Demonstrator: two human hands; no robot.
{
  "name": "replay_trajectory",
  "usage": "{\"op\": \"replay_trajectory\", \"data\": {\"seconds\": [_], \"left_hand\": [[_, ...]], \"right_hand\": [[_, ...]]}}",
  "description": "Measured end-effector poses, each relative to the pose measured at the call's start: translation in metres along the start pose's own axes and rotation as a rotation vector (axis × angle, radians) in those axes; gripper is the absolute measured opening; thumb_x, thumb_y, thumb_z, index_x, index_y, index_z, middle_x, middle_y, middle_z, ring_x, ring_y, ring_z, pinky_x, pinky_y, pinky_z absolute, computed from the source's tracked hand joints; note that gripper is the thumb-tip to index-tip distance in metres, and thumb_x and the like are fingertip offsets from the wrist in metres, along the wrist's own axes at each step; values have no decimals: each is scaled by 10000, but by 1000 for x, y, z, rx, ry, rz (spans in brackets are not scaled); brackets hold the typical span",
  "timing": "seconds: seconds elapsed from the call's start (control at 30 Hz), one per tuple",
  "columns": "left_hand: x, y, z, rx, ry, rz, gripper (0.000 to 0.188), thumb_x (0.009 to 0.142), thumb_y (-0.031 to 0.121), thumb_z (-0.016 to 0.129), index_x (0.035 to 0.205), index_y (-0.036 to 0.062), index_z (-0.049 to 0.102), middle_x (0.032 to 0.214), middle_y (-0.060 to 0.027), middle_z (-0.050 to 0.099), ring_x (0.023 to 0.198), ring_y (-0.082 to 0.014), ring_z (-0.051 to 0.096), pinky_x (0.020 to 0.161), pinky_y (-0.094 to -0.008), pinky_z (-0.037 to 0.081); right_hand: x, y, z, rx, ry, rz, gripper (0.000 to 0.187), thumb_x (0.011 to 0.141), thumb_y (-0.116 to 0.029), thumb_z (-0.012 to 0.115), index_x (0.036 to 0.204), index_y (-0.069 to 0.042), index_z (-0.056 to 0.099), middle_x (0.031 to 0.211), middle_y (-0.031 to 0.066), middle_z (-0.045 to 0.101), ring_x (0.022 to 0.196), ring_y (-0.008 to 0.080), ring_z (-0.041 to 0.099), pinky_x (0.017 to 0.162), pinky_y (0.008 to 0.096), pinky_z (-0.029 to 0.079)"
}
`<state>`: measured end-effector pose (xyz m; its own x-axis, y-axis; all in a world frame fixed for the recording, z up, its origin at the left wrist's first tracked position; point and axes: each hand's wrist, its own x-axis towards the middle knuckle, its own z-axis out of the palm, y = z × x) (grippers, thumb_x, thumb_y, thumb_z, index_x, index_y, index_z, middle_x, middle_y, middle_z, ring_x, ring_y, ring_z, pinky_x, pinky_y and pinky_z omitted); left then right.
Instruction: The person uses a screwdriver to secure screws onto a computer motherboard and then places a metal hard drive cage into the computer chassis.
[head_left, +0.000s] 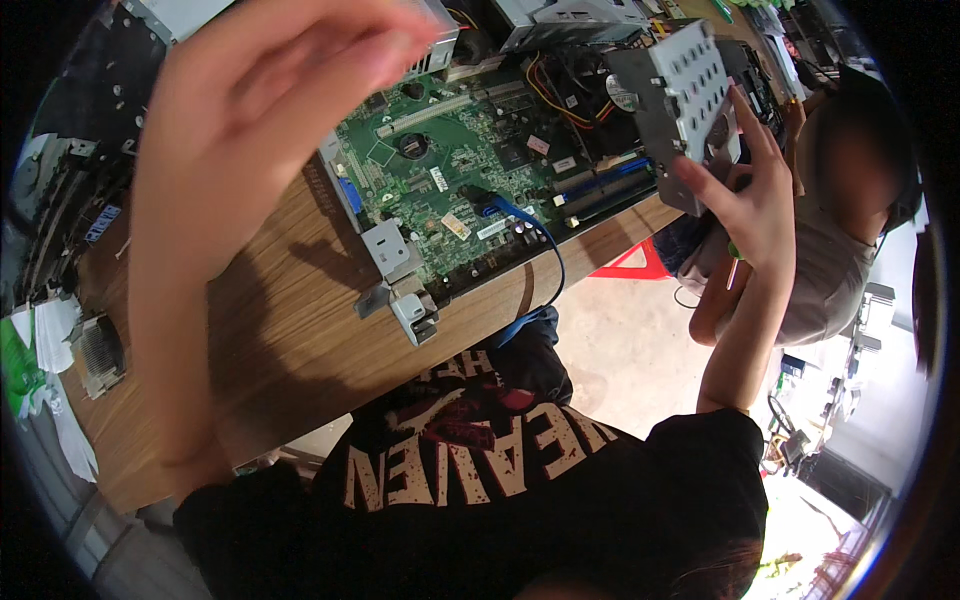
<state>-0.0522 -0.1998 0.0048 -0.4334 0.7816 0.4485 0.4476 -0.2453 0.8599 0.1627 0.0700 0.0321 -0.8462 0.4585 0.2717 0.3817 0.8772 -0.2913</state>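
My right hand (pixel 757 205) grips a grey perforated metal drive cage (pixel 690 85), thumb on the near side and fingers round the right edge. It is held up, tilted, over the right end of a green motherboard (pixel 480 150). My left hand (pixel 250 130) is raised close to the camera above the board's left side, blurred by motion. Its fingers bend to the right, and whether their tips hold anything does not show. A blue cable (pixel 550 245) runs from the board over the table's front edge. Metal brackets (pixel 388 248) stick out at the board's near left corner.
The board lies on a wooden table (pixel 270 340). Behind it are a metal casing (pixel 575 22) and a black fan assembly (pixel 570 95) with red and yellow wires. A finned heatsink (pixel 100 355) lies at left. A person (pixel 830 270) sits at right, near a red stool (pixel 640 263).
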Motion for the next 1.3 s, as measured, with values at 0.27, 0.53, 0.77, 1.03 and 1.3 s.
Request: {"op": "replay_trajectory", "data": {"seconds": [0.27,0.53,0.77,1.03,1.3], "left_hand": [[-129,24,-28,57,233,-340,93,879,63,503,858,-11,558,774,-91,562,618,-124,500,607,-240,393],[-176,-11,-15,222,429,-114,100,774,-40,514,833,-1,584,626,-68,548,553,-154,501,520,-300,397],[-165,-20,-13,415,168,-55,197,665,-92,543,824,-12,627,545,-46,531,489,-187,504,494,-300,394],[-163,-24,-16,423,177,-116,232,655,-108,547,850,-12,628,549,-50,529,484,-181,499,495,-287,388],[-165,-29,-9,393,268,-274,203,742,-114,550,889,-3,635,570,-57,527,487,-144,501,467,-244,356]], "right_hand": [[7,-17,15,-307,14,-24,937,598,-566,742,1213,94,490,1096,288,565,1014,354,581,872,372,443],[20,-55,26,-175,-222,106,769,705,-513,686,1120,119,550,990,237,639,979,300,618,875,343,438],[24,-48,52,-293,-152,28,715,675,-545,705,973,96,599,764,183,671,756,293,673,739,355,507],[9,-50,35,77,-226,281,994,630,-618,714,1228,130,444,835,195,659,749,210,668,670,301,506],[-9,-30,58,-22,-128,74,1163,543,-642,737,1317,112,306,1199,301,483,1104,391,522,901,397,431]]}}
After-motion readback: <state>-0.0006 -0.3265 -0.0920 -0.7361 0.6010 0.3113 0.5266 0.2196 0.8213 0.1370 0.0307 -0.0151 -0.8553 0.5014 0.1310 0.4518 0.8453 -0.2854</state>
